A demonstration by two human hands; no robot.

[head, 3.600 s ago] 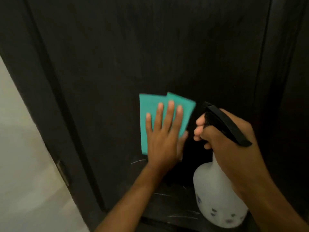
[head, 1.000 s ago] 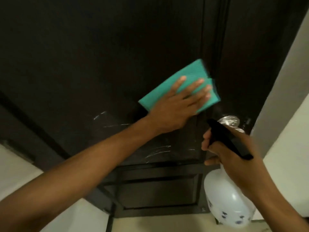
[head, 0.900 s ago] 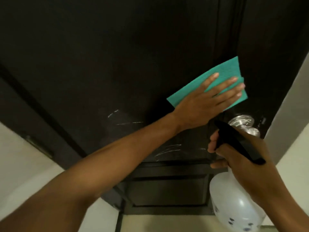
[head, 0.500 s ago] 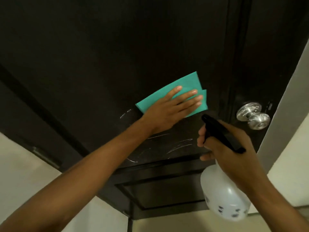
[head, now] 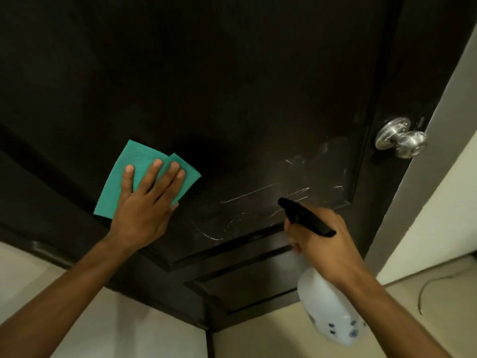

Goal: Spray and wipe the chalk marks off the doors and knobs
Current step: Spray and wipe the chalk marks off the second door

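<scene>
The left hand (head: pixel 144 202) lies flat with straight fingers on a folded teal cleaning cloth (head: pixel 134 171), pressing it against the dark brown panelled wooden door (head: pixel 232 86) on the left part of the panel. The right hand (head: pixel 322 241) curls round the neck of a white plastic spray bottle with a black trigger head (head: pixel 330 313), nozzle facing the door. White chalk marks (head: pixel 258 197) streak the panel between the two hands, above the panel's lower moulding. A round silver metal knob (head: pixel 402 138), also chalk-streaked, sits near the door's right edge, beside a pale wall (head: pixel 438 189).
</scene>
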